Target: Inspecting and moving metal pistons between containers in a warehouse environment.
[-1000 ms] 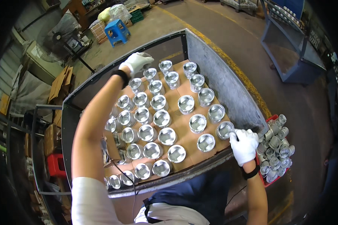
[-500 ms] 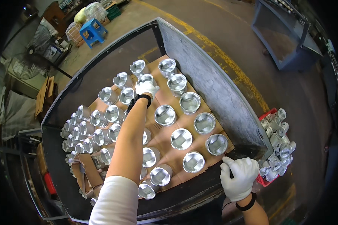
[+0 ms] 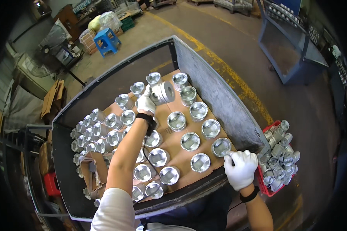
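My left hand [image 3: 146, 103], in a white glove, grips a silver metal piston [image 3: 162, 93] tipped on its side, so its ring grooves and side hole show. The hand is over the far part of a deep metal bin [image 3: 216, 90]. Below it, many pistons stand crown up on a cardboard sheet [image 3: 173, 148]. My right hand [image 3: 241, 169], also gloved, is closed at the bin's near right edge, beside a standing piston [image 3: 221, 147]. Whatever its curled fingers hold, if anything, is hidden.
A red crate [image 3: 268, 184] full of pistons stands outside the bin at the right. A cut cardboard box [image 3: 98, 165] lies among the pistons at the left. Beyond the bin are a fan [image 3: 46, 50], a blue stool [image 3: 106, 41] and a metal cart [image 3: 287, 57].
My left hand has lifted a piston from among the far ones and tipped it sideways. My right hand stays closed by the bin edge. The whole view has shifted slightly.
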Demonstrator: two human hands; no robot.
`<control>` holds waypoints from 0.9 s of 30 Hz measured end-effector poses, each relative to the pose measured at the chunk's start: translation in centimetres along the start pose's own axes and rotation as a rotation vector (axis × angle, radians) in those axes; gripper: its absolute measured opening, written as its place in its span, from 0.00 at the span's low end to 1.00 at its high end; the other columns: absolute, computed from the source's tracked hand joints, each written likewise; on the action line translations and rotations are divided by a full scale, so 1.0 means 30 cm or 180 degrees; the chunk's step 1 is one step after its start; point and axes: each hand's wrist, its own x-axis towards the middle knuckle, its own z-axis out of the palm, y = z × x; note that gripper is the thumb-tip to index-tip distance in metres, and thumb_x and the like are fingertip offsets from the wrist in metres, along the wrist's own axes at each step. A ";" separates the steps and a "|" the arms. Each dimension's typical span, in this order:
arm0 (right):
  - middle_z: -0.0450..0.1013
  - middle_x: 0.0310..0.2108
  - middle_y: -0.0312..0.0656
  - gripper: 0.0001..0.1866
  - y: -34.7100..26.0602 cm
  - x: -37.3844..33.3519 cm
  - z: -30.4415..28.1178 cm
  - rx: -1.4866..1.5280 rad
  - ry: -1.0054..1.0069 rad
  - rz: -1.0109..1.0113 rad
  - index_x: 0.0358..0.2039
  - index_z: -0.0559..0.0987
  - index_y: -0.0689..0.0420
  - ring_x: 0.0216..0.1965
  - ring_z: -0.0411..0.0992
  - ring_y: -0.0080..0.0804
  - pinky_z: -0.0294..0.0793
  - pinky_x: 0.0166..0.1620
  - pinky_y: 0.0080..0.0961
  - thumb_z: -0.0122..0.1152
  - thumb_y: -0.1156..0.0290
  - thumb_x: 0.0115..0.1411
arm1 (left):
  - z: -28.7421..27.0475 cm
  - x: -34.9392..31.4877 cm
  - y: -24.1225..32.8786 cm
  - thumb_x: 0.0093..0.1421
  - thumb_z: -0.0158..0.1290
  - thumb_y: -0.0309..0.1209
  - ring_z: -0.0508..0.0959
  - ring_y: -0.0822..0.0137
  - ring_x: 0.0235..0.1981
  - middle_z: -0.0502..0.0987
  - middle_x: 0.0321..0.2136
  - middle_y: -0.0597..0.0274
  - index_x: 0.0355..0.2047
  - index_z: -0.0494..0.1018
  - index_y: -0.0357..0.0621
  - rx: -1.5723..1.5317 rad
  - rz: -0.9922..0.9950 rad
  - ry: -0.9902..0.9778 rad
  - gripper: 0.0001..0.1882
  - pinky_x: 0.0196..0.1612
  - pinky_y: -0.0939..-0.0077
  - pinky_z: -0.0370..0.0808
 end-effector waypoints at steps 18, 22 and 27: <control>0.73 0.49 0.36 0.23 -0.334 0.026 -0.021 0.6072 -0.1280 0.1649 0.59 0.70 0.57 0.46 0.73 0.24 0.76 0.46 0.23 0.52 0.58 0.70 | 0.270 -1.066 0.173 0.71 0.43 0.35 0.81 0.68 0.44 0.79 0.45 0.61 0.52 0.71 0.46 -0.0320 -0.1335 -0.1385 0.14 0.44 0.69 0.82; 0.73 0.51 0.37 0.21 -0.425 0.048 -0.011 0.6785 -0.1269 0.2726 0.59 0.71 0.57 0.49 0.73 0.26 0.76 0.52 0.25 0.48 0.59 0.71 | 0.235 -1.100 0.145 0.70 0.46 0.32 0.81 0.65 0.45 0.79 0.45 0.59 0.51 0.72 0.43 -0.0937 -0.1854 -0.1294 0.13 0.48 0.65 0.81; 0.77 0.46 0.39 0.17 -0.395 0.009 0.006 0.7718 -0.1444 0.3235 0.50 0.75 0.58 0.48 0.75 0.29 0.75 0.54 0.29 0.57 0.60 0.67 | 0.232 -1.151 0.160 0.69 0.47 0.33 0.81 0.62 0.46 0.79 0.46 0.56 0.51 0.71 0.40 -0.0920 -0.2165 -0.1821 0.14 0.51 0.63 0.80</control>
